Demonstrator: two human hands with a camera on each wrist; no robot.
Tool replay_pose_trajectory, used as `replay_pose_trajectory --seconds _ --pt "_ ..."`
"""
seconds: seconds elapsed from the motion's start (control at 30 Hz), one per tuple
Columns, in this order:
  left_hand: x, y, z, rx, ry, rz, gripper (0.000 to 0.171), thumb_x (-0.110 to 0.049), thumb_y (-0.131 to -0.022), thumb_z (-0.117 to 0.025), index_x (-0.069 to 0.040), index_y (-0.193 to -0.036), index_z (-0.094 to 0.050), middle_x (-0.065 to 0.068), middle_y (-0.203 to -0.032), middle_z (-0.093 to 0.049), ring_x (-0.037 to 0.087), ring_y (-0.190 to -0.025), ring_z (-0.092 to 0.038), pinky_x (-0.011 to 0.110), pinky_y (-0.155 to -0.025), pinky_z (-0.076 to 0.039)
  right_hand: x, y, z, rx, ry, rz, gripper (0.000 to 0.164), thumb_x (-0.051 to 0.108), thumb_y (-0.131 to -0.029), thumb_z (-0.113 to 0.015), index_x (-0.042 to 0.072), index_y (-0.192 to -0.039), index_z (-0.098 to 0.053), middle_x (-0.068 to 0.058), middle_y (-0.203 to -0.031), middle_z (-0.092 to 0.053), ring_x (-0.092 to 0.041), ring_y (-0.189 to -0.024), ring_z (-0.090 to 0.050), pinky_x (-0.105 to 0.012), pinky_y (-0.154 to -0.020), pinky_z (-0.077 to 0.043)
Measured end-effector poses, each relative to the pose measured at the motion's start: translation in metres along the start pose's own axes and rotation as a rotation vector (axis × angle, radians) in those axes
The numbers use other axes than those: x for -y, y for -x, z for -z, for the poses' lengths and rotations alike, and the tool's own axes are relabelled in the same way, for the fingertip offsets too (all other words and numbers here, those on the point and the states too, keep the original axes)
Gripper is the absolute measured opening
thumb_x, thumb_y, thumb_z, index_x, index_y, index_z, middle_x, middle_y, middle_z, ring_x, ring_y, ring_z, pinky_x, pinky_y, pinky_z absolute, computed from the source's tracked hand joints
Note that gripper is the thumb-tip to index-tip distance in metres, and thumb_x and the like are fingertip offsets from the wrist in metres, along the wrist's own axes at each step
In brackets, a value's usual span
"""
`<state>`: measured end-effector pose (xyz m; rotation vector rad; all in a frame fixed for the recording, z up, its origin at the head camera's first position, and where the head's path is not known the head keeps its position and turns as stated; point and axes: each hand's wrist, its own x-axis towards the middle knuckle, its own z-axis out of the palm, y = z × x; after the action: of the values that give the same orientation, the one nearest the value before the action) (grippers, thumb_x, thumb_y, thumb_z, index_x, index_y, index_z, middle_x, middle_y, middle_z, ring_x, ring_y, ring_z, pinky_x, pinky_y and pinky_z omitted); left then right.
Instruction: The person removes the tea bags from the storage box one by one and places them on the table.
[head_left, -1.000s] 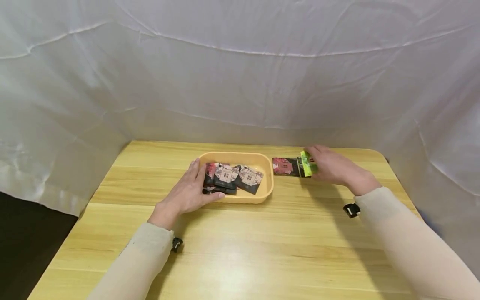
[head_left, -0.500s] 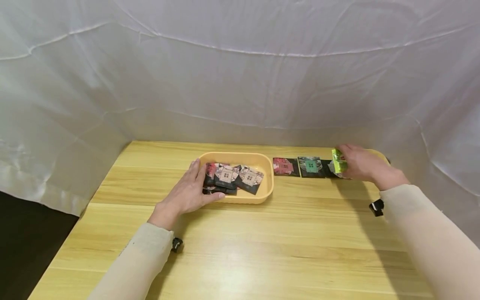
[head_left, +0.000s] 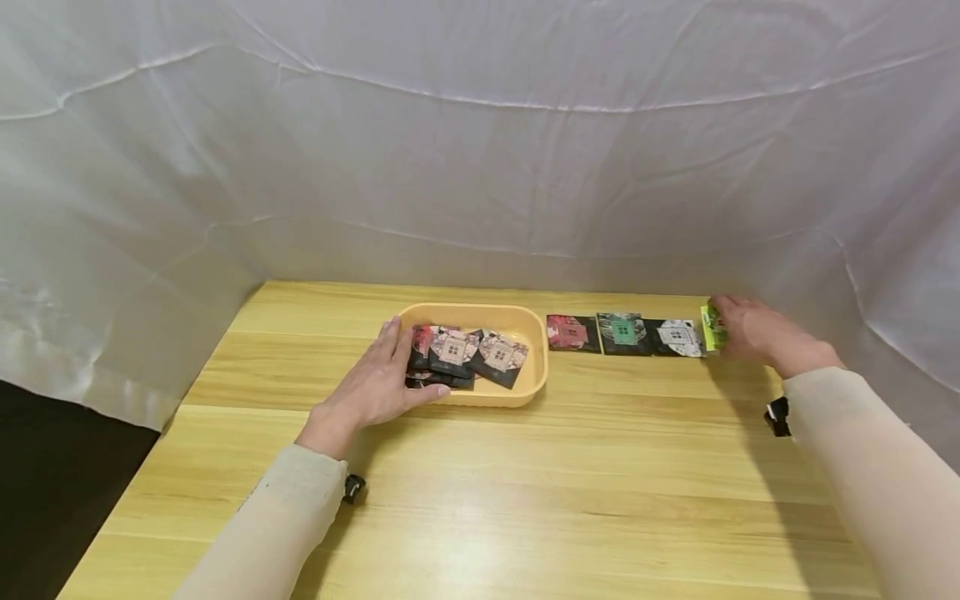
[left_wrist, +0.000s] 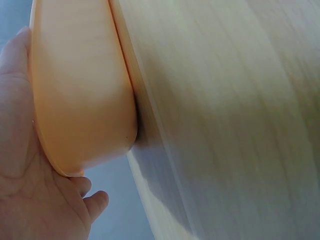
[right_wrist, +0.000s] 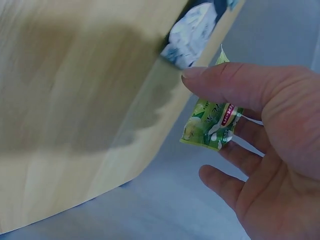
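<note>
A yellow plastic tray (head_left: 525, 398) holds several dark, flower-printed sachets (head_left: 500, 357). My left hand (head_left: 367, 385) rests along its left end, fingers extended and thumb over the front rim; in the left wrist view the palm lies against the tray wall (left_wrist: 85, 90). My right hand (head_left: 761, 335) pinches a small green sachet (right_wrist: 212, 122) with a red label between thumb and fingers. It is at the right end of a row of three flat sachets: a red-and-black one (head_left: 572, 333), a green-and-black one (head_left: 622, 332) and a white-and-black one (head_left: 677, 337).
The wooden table (head_left: 510, 483) has a rounded far right corner, close to my right hand. A pale cloth curtain (head_left: 480, 167) hangs behind the table and along both sides.
My right hand has moved right along the row with the green sachet, uncovering the green-and-black and white-and-black sachets. The left hand and tray have stayed put.
</note>
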<state>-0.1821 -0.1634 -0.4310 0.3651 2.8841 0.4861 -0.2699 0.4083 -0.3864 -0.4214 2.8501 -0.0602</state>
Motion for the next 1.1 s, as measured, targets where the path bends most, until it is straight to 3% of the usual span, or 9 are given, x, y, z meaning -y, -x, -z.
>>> replay_pose_trajectory --seconds 0.23,0.57,1.1 --pt "0.001 0.0 -0.001 0.002 0.001 0.003 0.133 -0.097 -0.083 -0.044 -0.005 -0.17 -0.003 0.015 -0.176 0.016 0.038 -0.164 0.002 0.055 -0.132 -0.016 -0.013 -0.002 -0.008 0.011 0.033 -0.024 0.079 0.008 -0.085 -0.072 -0.017 -0.15 -0.034 -0.047 -0.149 -0.038 -0.066 -0.136 -0.037 -0.078 -0.112 -0.034" --pt "0.001 -0.001 -0.003 -0.002 0.01 -0.003 0.13 -0.093 -0.085 -0.048 -0.007 -0.17 -0.003 0.015 -0.176 0.015 0.037 -0.164 0.002 0.055 -0.132 -0.016 -0.022 -0.011 -0.019 0.058 0.039 -0.045 0.084 0.0 -0.077 -0.067 -0.018 -0.151 -0.033 -0.048 -0.148 -0.04 -0.067 -0.133 -0.042 -0.077 -0.112 -0.037" --pt "0.002 -0.003 -0.001 0.0 0.005 -0.006 0.129 -0.093 -0.085 -0.047 -0.006 -0.17 -0.004 0.016 -0.176 0.015 0.034 -0.164 0.005 0.052 -0.132 -0.014 -0.022 -0.022 -0.019 0.115 0.068 -0.039 0.074 -0.003 -0.082 -0.058 -0.016 -0.152 -0.037 -0.046 -0.15 -0.041 -0.067 -0.135 -0.04 -0.077 -0.113 -0.036"
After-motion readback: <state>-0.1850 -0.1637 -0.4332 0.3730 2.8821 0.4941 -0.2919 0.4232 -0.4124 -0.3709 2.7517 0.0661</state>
